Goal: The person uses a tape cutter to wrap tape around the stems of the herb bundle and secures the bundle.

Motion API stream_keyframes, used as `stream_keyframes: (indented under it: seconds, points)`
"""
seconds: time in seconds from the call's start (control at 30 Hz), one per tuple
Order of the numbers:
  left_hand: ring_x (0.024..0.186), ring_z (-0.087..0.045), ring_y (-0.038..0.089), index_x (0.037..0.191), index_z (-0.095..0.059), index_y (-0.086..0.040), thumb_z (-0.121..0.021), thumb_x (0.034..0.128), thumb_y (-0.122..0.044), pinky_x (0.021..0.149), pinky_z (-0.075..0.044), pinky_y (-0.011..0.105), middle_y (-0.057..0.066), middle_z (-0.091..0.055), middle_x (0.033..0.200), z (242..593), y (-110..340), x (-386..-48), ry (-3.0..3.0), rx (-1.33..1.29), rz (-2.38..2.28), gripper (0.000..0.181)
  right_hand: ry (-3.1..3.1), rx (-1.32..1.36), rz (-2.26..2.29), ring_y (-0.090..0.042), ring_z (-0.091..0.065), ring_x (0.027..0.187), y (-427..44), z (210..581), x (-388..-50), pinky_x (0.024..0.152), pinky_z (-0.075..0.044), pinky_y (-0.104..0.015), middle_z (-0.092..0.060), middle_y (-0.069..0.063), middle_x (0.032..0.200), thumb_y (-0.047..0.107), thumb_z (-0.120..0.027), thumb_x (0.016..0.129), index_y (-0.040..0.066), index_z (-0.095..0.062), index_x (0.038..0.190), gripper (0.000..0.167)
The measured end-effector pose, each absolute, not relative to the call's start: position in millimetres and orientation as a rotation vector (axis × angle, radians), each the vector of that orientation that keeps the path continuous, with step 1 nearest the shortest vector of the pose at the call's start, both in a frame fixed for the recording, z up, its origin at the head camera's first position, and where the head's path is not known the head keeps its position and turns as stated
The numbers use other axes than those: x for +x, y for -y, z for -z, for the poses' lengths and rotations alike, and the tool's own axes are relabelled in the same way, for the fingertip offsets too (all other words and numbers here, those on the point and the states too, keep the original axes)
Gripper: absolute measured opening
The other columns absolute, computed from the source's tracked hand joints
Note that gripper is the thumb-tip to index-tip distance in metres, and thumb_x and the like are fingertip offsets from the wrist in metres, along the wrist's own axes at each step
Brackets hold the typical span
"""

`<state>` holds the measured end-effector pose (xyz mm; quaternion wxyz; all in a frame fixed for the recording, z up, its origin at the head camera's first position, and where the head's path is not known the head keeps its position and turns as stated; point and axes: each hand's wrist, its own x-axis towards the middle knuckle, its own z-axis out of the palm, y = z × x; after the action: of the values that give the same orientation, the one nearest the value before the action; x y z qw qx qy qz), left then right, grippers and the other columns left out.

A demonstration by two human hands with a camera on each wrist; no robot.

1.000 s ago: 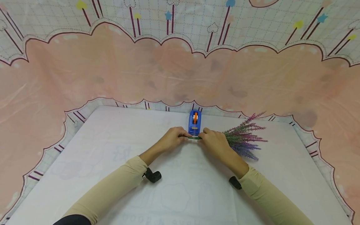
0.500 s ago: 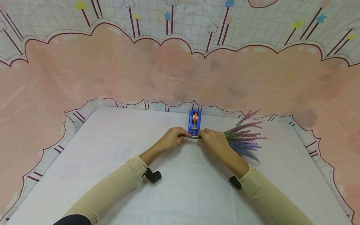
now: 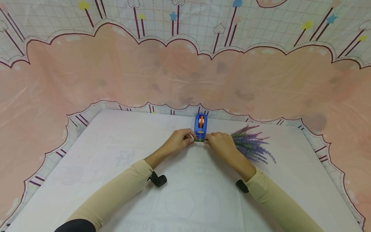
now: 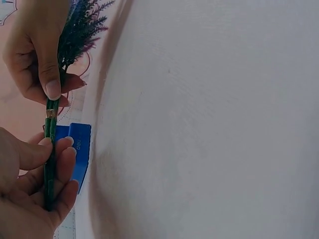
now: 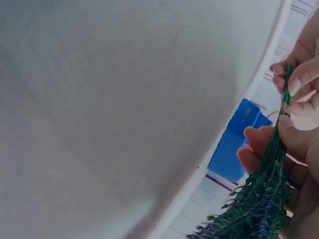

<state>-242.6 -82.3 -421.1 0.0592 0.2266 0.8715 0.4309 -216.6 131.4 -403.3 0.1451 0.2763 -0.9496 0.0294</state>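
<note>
A bunch of artificial lavender (image 3: 252, 144) with purple and pink heads lies crosswise in both hands, heads to the right. My left hand (image 3: 179, 141) pinches the lower ends of its green stems (image 4: 49, 172) between thumb and fingers. Higher up, near the flower heads, my right hand (image 3: 222, 145) grips the same stems. Between the two hands a narrow band of shiny tape (image 4: 51, 113) circles the stems. Just behind the fingers stands a blue tape dispenser (image 3: 200, 128) with an orange roll hub.
The white tabletop (image 3: 179, 193) spreads out in front and to both sides. Behind its far edge hangs a pink patterned cloth (image 3: 174, 77). A black wrist camera (image 3: 157, 179) sits under the left sleeve, another camera (image 3: 242, 186) under the right.
The lavender has turned about its stems, so more purple heads face up and the pink ones sit lower. My left fingers have shifted slightly on the stems; the dispenser stays put.
</note>
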Motion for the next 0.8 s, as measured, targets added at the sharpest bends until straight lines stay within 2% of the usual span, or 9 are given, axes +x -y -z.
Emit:
stream_keyframes:
  seconds: [0.13,0.3,0.5,0.63,0.8]
  points:
    - [0.083,-0.066,0.013,0.102,-0.073,-0.008,-0.065,0.0975,-0.002,0.082,-0.055,0.031,0.004,-0.075,0.091,421,82,-243,-2.644,0.669,-1.304,0.011,2.743,0.787,-0.08,-0.023,-0.068,0.067,-130,403,-219,0.056,-0.055,-0.04,-0.073,-0.004,0.08,0.027,-0.069,0.097,0.01,-0.074,0.093,0.018]
    - [0.091,-0.067,0.015,0.097,-0.075,-0.007,-0.071,0.0922,0.0,0.088,-0.054,0.035,0.005,-0.076,0.097,421,82,-245,-2.657,0.712,-1.303,0.009,2.785,0.791,-0.093,-0.023,-0.067,0.068,-130,403,-220,0.057,-0.055,-0.04,-0.073,-0.006,0.081,0.026,-0.068,0.098,0.008,-0.073,0.096,0.019]
    - [0.088,-0.066,0.018,0.094,-0.076,-0.004,-0.074,0.0872,0.004,0.083,-0.054,0.033,0.009,-0.074,0.099,422,83,-246,-2.687,0.767,-1.317,0.011,2.897,0.802,-0.196,-0.023,-0.07,0.077,-132,402,-224,0.065,-0.056,-0.04,-0.073,-0.005,0.089,0.025,-0.064,0.101,0.009,-0.071,0.103,0.018]
    - [0.089,-0.066,0.019,0.093,-0.076,-0.003,-0.076,0.0859,0.005,0.082,-0.053,0.031,0.009,-0.072,0.097,422,83,-246,-2.702,0.764,-1.325,0.01,2.933,0.809,-0.256,-0.02,-0.069,0.08,-133,402,-227,0.068,-0.057,-0.04,-0.074,-0.003,0.096,0.021,-0.07,0.098,0.012,-0.069,0.108,0.014]
    - [0.088,-0.065,0.018,0.094,-0.078,-0.003,-0.075,0.086,0.004,0.081,-0.053,0.03,0.009,-0.071,0.096,423,83,-247,-2.722,0.781,-1.318,0.011,2.869,0.843,-0.241,-0.015,-0.062,0.07,-134,402,-228,0.059,-0.053,-0.036,-0.072,0.001,0.093,0.018,-0.074,0.095,0.016,-0.069,0.102,0.009]
